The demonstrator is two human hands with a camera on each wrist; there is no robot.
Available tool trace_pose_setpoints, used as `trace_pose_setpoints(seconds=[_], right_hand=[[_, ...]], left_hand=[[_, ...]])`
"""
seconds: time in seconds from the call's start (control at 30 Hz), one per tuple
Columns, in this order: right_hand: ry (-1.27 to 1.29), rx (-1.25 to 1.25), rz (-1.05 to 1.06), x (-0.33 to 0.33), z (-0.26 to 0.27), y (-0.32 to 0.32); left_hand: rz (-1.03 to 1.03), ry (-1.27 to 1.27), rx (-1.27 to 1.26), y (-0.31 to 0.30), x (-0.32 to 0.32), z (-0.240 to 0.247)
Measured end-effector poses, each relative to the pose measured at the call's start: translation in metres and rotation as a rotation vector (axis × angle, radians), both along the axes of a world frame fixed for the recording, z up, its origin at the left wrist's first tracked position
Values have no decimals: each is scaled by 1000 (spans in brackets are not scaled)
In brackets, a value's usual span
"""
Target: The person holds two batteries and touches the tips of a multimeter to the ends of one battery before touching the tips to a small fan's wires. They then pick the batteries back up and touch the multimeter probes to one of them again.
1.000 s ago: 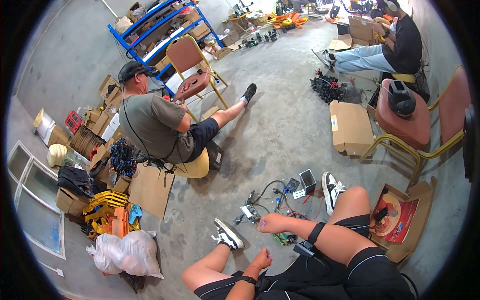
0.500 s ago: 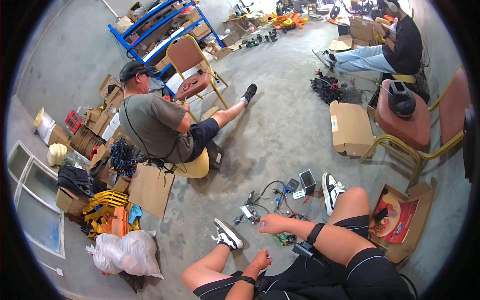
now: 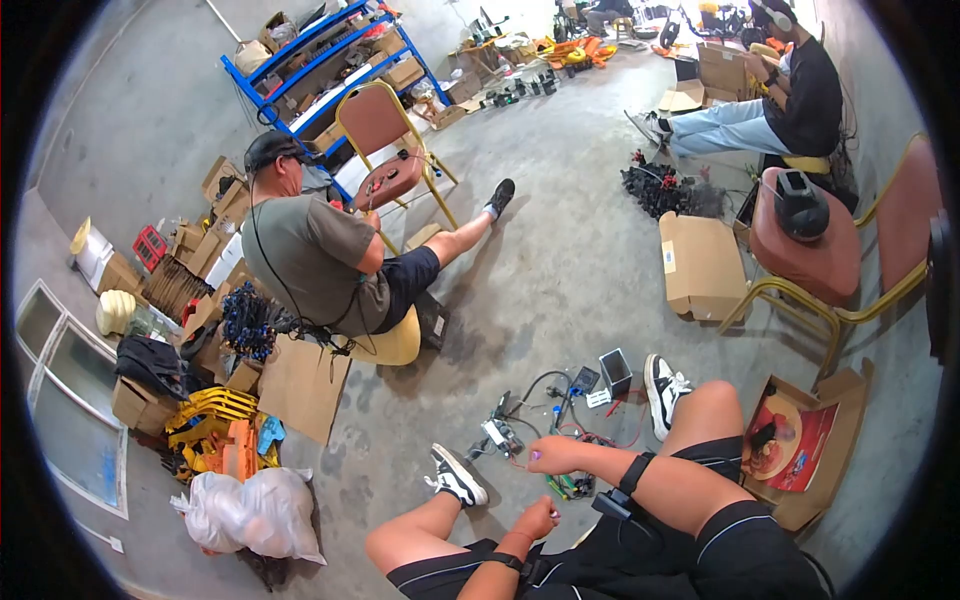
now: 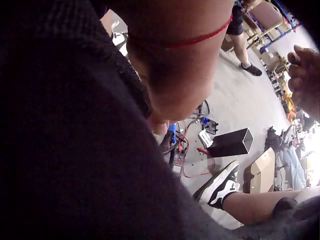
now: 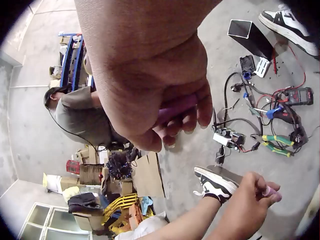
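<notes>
My right hand [image 3: 557,455] is held out over the floor in front of me, its fingers curled round a purple cylinder [image 5: 177,107]. Lower and nearer my body, my left hand [image 3: 535,518] grips a similar short purple cylinder [image 5: 272,193] that pokes out past its fingers. The two hands are apart. On the floor beyond them lie green-and-yellow pliers [image 5: 277,144], a multimeter [image 5: 299,96] with red leads, a blue-handled screwdriver [image 5: 272,112], and a small circuit board [image 5: 229,138] with black cables. In the left wrist view, the left fingers are mostly hidden behind the hand.
A black square tube [image 3: 615,370] stands by my right shoe [image 3: 664,396]; my left shoe [image 3: 458,476] is nearer the left. An open cardboard box [image 3: 850,425] lies to the right. A person [image 3: 315,240] sits at the left by a chair [image 3: 375,120] and blue shelving [image 3: 300,60].
Both hands have shifted slightly to the right in the head view, still holding the purple cylinders. The head view has tilted a little, so the floor things sit slightly lower.
</notes>
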State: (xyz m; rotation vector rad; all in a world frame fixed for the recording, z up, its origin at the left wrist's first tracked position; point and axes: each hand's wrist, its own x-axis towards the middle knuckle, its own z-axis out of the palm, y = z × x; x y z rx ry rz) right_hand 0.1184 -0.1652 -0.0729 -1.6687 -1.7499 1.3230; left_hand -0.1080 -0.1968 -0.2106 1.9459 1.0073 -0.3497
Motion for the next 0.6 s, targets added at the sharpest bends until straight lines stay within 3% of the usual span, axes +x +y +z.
trace_pose_setpoints(seconds=[0.17, 0.23, 0.37, 0.43, 0.6], right_hand=[[-39, -79, 15, 13, -6, -4], [24, -43, -40, 16, -10, -8], [44, -45, -60, 23, 1, -16], [-23, -63, -49, 26, 0, -17], [-45, -39, -77, 27, -7, -21]], left_hand=[[-69, -19, 10, 1, 10, 3], [126, 14, -254, 3, 9, 0], [179, 5, -260, 4, 14, 12], [90, 43, -165, 2, 24, 38], [62, 2, -64, -1, 20, 17]])
